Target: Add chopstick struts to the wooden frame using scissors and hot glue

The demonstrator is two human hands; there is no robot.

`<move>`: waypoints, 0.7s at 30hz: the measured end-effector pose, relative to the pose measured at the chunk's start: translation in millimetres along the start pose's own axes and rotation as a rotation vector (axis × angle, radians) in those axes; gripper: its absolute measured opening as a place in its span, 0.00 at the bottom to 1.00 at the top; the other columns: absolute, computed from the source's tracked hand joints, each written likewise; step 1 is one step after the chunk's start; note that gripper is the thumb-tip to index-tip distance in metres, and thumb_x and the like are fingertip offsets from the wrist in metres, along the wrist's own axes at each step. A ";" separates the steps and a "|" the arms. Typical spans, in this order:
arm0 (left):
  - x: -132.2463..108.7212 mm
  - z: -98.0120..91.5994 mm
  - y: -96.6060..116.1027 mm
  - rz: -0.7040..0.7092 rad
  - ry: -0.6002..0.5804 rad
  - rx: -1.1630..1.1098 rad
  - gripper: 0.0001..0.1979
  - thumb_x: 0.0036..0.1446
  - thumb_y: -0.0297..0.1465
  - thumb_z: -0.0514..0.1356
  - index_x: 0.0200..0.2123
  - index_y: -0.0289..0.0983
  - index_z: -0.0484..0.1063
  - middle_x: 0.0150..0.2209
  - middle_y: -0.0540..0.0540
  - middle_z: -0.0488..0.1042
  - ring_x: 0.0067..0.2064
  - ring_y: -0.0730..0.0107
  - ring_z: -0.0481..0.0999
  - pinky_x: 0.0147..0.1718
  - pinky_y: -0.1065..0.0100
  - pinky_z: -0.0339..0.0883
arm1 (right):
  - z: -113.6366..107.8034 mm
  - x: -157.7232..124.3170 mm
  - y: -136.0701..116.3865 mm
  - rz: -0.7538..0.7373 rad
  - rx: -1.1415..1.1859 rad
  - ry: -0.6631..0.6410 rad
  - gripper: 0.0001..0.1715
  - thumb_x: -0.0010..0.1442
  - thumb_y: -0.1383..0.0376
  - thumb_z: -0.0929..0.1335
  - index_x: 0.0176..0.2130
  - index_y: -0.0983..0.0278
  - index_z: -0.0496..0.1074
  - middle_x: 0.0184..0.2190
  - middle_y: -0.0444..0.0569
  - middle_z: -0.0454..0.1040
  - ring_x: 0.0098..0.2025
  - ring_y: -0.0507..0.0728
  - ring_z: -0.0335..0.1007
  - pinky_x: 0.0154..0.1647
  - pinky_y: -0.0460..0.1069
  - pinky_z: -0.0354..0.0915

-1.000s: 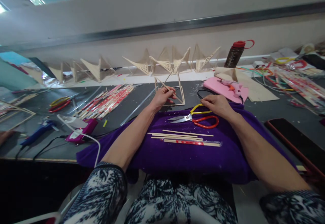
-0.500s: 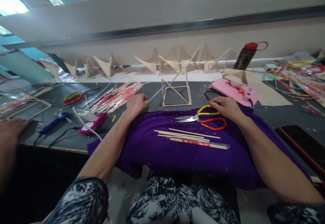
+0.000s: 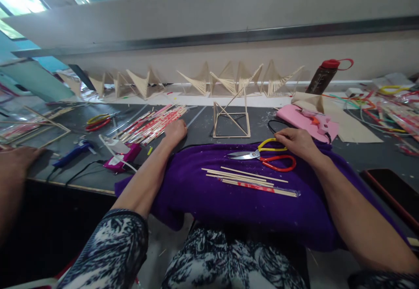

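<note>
My left hand (image 3: 176, 132) is curled closed on the dark table, beside the right end of a pile of paper-wrapped chopsticks (image 3: 153, 125). What it holds, if anything, is hidden. My right hand (image 3: 299, 142) has its fingers pinched together just over the yellow handle of the scissors (image 3: 255, 154); I cannot tell whether it grips the handle. The scissors lie on a purple cloth (image 3: 196, 201), blades pointing left. Several bare chopsticks (image 3: 242, 177) and a wrapped pair (image 3: 258, 187) lie below them. Beyond the cloth stands a stick frame (image 3: 231, 137).
Several finished stick models (image 3: 225, 84) line the wall. A magenta box (image 3: 122, 158) with cables and a blue glue gun (image 3: 73, 153) sit left, near another person's hand (image 3: 16, 162). Rightward are a pink glue gun (image 3: 316, 123), a bottle (image 3: 322, 77) and a phone (image 3: 393, 193).
The view has swung slightly left. My left hand has moved a little toward the wrapped chopsticks, and my right hand has shifted slightly right. The scissors and sticks stay put on the cloth.
</note>
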State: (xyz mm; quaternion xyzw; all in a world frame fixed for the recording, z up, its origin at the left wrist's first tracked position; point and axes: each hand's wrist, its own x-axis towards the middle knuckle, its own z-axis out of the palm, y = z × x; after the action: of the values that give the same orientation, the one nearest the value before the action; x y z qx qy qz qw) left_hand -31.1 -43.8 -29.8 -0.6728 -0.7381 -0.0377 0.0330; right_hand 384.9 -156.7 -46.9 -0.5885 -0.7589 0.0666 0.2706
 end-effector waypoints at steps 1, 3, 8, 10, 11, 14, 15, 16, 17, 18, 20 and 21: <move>1.0 -1.4 0.5 -0.012 0.007 0.002 0.14 0.52 0.31 0.54 0.38 0.32 0.75 0.41 0.30 0.75 0.44 0.45 0.73 0.39 0.55 0.65 | -0.5 0.0 -0.5 -0.002 -0.001 0.000 0.15 0.58 0.61 0.63 0.35 0.62 0.77 0.33 0.46 0.79 0.33 0.55 0.74 0.30 0.46 0.63; 0.3 -4.1 3.8 -0.020 0.032 -0.002 0.16 0.51 0.30 0.54 0.41 0.29 0.74 0.43 0.26 0.73 0.46 0.41 0.71 0.41 0.52 0.63 | -1.4 0.2 -1.5 -0.008 -0.004 -0.004 0.15 0.58 0.61 0.63 0.35 0.62 0.77 0.33 0.47 0.79 0.33 0.55 0.74 0.31 0.46 0.63; -11.3 -4.0 30.6 0.171 0.006 -0.118 0.20 0.50 0.34 0.58 0.47 0.35 0.71 0.45 0.36 0.74 0.47 0.51 0.72 0.43 0.60 0.63 | -1.8 0.7 -1.6 -0.014 -0.011 -0.015 0.15 0.58 0.61 0.63 0.35 0.62 0.77 0.33 0.47 0.79 0.33 0.54 0.73 0.30 0.46 0.62; -16.1 -0.5 45.3 0.289 -0.069 -0.198 0.17 0.47 0.35 0.61 0.43 0.40 0.74 0.38 0.44 0.77 0.40 0.61 0.75 0.38 0.69 0.65 | -1.2 0.9 -0.8 -0.019 -0.017 -0.013 0.14 0.58 0.61 0.63 0.35 0.62 0.77 0.33 0.46 0.79 0.33 0.55 0.73 0.30 0.46 0.62; -18.0 1.5 52.1 0.330 -0.092 -0.232 0.16 0.47 0.35 0.62 0.41 0.41 0.75 0.36 0.47 0.78 0.37 0.64 0.75 0.36 0.71 0.65 | -0.9 0.9 -0.4 -0.019 -0.020 -0.010 0.14 0.58 0.61 0.63 0.35 0.62 0.77 0.33 0.47 0.79 0.33 0.55 0.73 0.30 0.46 0.62; -21.4 6.5 67.4 0.386 -0.094 -0.302 0.13 0.47 0.35 0.61 0.38 0.41 0.76 0.34 0.48 0.78 0.34 0.66 0.75 0.34 0.72 0.65 | -1.3 0.9 -0.2 -0.017 -0.023 -0.006 0.14 0.58 0.62 0.63 0.35 0.62 0.77 0.32 0.47 0.79 0.32 0.55 0.73 0.30 0.46 0.62; -21.9 7.5 70.4 0.392 -0.083 -0.315 0.12 0.47 0.35 0.61 0.37 0.41 0.77 0.35 0.48 0.78 0.35 0.66 0.75 0.34 0.71 0.65 | -2.0 0.8 -0.6 -0.015 -0.023 -0.005 0.14 0.58 0.62 0.63 0.35 0.63 0.77 0.32 0.47 0.79 0.32 0.55 0.73 0.29 0.46 0.62; -22.0 8.2 72.3 0.396 -0.073 -0.325 0.11 0.47 0.35 0.61 0.36 0.41 0.77 0.35 0.47 0.78 0.36 0.65 0.75 0.35 0.71 0.65 | -2.9 0.7 -1.2 -0.013 -0.022 -0.003 0.14 0.58 0.62 0.63 0.34 0.63 0.77 0.31 0.47 0.79 0.32 0.55 0.73 0.29 0.46 0.62; -21.9 8.8 73.3 0.398 -0.063 -0.332 0.11 0.48 0.34 0.60 0.35 0.40 0.77 0.36 0.47 0.78 0.37 0.64 0.75 0.36 0.71 0.65 | -3.8 0.6 -1.9 -0.012 -0.021 -0.001 0.15 0.58 0.62 0.63 0.34 0.63 0.77 0.31 0.47 0.79 0.31 0.55 0.73 0.29 0.46 0.62; -21.5 9.2 73.4 0.395 -0.054 -0.335 0.10 0.48 0.34 0.59 0.34 0.40 0.77 0.36 0.46 0.78 0.38 0.63 0.75 0.37 0.70 0.64 | -4.8 0.6 -2.7 -0.011 -0.019 0.002 0.15 0.58 0.62 0.63 0.34 0.63 0.77 0.31 0.47 0.78 0.31 0.55 0.72 0.29 0.46 0.61; -20.4 10.2 71.8 0.379 -0.040 -0.336 0.10 0.49 0.33 0.58 0.33 0.39 0.78 0.37 0.45 0.78 0.39 0.62 0.75 0.38 0.69 0.64 | -6.3 0.7 -4.3 -0.008 -0.013 0.007 0.14 0.58 0.62 0.63 0.33 0.63 0.77 0.31 0.47 0.78 0.31 0.54 0.72 0.29 0.46 0.61; -19.7 10.7 70.3 0.368 -0.035 -0.336 0.10 0.49 0.33 0.58 0.33 0.38 0.78 0.38 0.44 0.78 0.40 0.61 0.75 0.39 0.68 0.64 | -6.6 0.8 -5.0 -0.006 -0.010 0.007 0.14 0.58 0.62 0.63 0.33 0.63 0.77 0.31 0.47 0.78 0.31 0.54 0.72 0.29 0.46 0.61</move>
State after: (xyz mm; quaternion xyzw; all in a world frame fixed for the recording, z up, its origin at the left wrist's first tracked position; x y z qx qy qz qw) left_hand 40.7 -55.9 -41.6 -0.7926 -0.5869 -0.1413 -0.0859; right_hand 383.7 -158.9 -38.9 -0.5877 -0.7600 0.0599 0.2708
